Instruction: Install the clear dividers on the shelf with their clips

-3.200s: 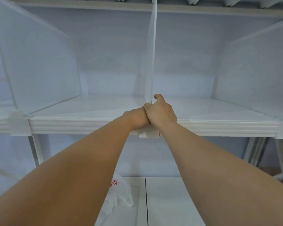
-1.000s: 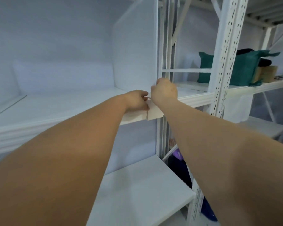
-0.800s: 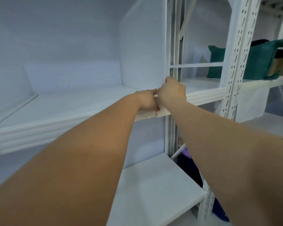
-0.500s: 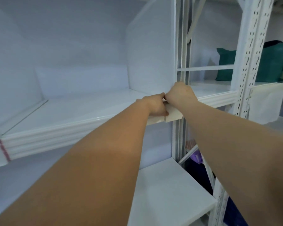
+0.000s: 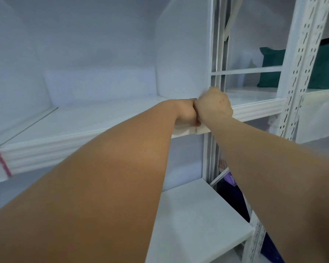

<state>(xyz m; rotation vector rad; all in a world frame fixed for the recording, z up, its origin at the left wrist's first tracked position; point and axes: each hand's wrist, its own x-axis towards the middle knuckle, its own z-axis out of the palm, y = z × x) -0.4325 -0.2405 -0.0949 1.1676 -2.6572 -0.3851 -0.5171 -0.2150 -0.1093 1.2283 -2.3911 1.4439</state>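
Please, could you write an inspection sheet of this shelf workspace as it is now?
Surface: white shelf, ribbed front edge.
Job's things: clear divider upright at the right end; clip on the front edge below it; second clip, red-marked, far left.
Clutter: nothing seen.
Grippers: left hand curls on the clip; right hand curled at the divider's foot, grasp hidden.
Cables: nothing seen.
Surroundings: perforated upright; teal bag on neighbouring shelf; lower shelf.

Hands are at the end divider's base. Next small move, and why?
Probably push the clip fully onto the shelf lip: left hand and right hand meet at the upright divider's front corner, the left curled over the clip, whose seating is hidden.
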